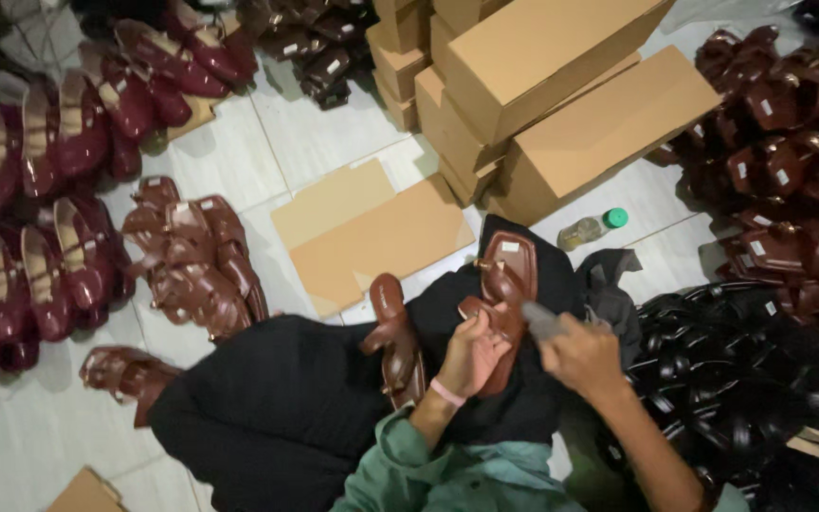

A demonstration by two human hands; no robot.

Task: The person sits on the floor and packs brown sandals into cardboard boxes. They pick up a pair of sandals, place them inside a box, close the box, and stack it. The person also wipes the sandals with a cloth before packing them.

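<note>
A brown sandal is held on the lap by the left hand, whose fingers are wrapped around its lower edge; a pink band is worn at that wrist. The right hand is closed around a small grey thing, blurred, which is pressed against the sandal's side; what it is cannot be told. The sandal in hand is therefore judged to be in mid-treatment, not finished.

Just beside it, a second brown sandal is laid across the black-clad lap, touched by neither hand; whether it has been worked cannot be told. A single sandal is left on the tiled floor at the left knee.

Further out, a small heap of brown sandals is seen on the floor, with flattened cardboard sheets beside it and a green-capped bottle lying near the boxes. A pile of black sandals is gathered on the right.

Farthest away, rows of glossy maroon shoes, stacked cardboard boxes and a large mound of brown sandals are seen. Most boxes are shut, and most footwear lies loose, so much is judged to be left.
</note>
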